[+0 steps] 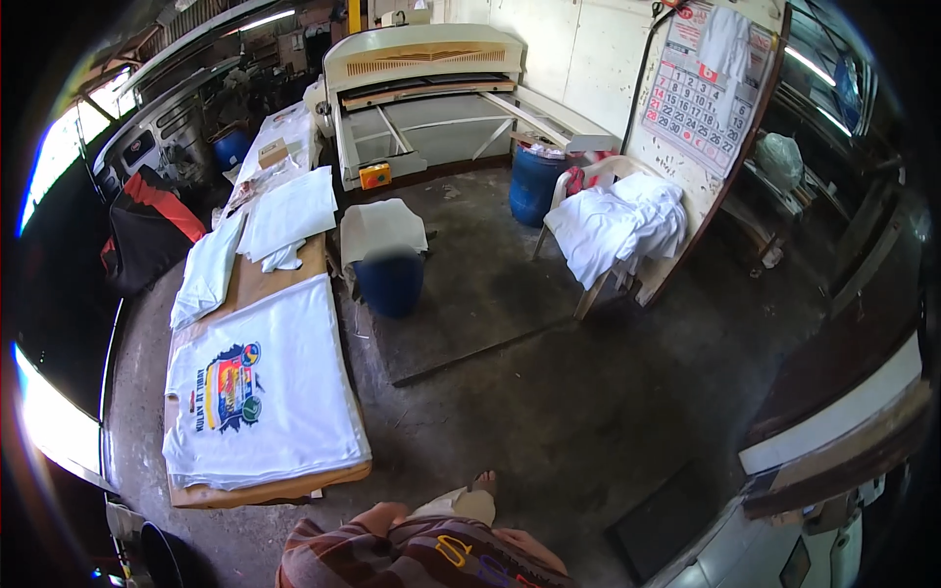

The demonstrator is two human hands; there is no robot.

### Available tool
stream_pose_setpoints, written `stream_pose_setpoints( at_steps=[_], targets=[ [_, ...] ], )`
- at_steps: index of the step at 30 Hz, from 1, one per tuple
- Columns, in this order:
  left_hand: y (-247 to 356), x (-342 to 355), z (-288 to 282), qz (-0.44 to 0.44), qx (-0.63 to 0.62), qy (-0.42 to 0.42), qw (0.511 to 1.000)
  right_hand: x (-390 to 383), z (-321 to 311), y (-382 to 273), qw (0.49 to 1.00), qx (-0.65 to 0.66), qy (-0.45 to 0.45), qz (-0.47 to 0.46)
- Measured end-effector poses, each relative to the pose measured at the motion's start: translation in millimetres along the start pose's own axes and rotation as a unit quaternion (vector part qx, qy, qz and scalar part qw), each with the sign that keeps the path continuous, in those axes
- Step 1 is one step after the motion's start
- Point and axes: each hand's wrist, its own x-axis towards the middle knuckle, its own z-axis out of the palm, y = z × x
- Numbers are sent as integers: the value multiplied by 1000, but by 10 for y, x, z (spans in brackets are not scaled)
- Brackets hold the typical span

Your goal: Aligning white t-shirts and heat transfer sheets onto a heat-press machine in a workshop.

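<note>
My left hand (384,516) is low in the view, against my checked shirt near the end of the wooden board (343,475); its fingers are mostly hidden. My right hand (520,539) is beside the shirt's other side, fingers hidden by cloth and body. On the board lies a white T-shirt (304,382) with a colourful printed design. Behind it are folded white garments (206,274) and a stack of white sheets or cloth (284,211).
A large cream press machine (421,54) stands at the back. A blue barrel with a pale cover (387,284), another blue barrel (534,191) and a chair piled with white shirts (613,225) surround the floor. A calendar board (686,118) leans right. Dark panels (823,392) line the right.
</note>
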Motion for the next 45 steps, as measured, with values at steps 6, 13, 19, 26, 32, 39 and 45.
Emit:
stream_pose_setpoints(
  at_steps=[6,13,19,26,32,39,45],
  targets=[
    [988,988,-1425,107,-39,154,981,-47,-874,-932,998,-35,-34,-29],
    [1680,1008,-2700,164,-223,263,924,546,-1633,-1251,981,-160,45,-97],
    [1232,1358,-2214,-23,-66,80,994,1033,-2392,-1639,937,-303,27,-172],
    [1264,876,-2183,-230,-292,266,890,1514,-3220,-2532,900,-396,-84,-158],
    [1875,1108,-2533,-259,-432,373,780,1819,-3721,-3482,790,-528,-218,-221],
    [2816,1037,-2233,-263,-582,370,675,2138,-3440,-4178,684,-622,-289,-248],
    [3400,934,-1447,-485,-696,298,438,2311,-2722,-4090,574,-624,-405,-343]
  ],
)
